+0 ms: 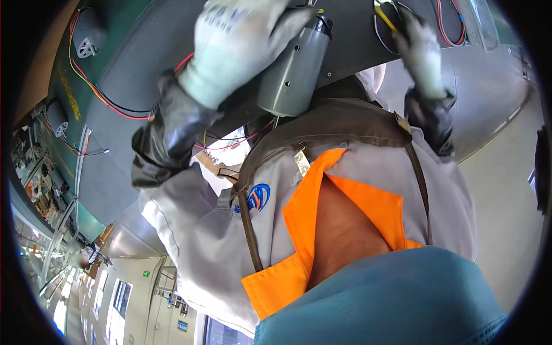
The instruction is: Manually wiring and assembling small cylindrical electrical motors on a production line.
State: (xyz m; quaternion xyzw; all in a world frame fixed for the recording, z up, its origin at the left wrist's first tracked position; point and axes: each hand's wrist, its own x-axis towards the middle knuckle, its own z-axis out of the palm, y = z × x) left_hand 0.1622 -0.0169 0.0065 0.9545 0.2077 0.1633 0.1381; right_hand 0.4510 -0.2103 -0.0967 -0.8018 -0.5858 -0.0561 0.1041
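Observation:
A grey cylindrical motor (292, 72) with small holes in its side lies on the dark work surface, its shaft pointing toward my body. Over its far end my left hand (241, 43), in a white glove, is closed with the thumb along the motor; the fingertips run past the upper edge of the view. To the right, my gloved right hand (421, 52) is closed around yellow-handled pliers (384, 16). That hand is slightly blurred. What the pliers' jaws touch cannot be made out.
Red and black wires (451, 26) loop beside my right hand, near a clear plastic piece (483, 23). Another motor (87, 37) with long coloured leads lies far left, and a further motor (57, 118) sits lower left. The work surface's near edge (356, 70) passes close to my apron.

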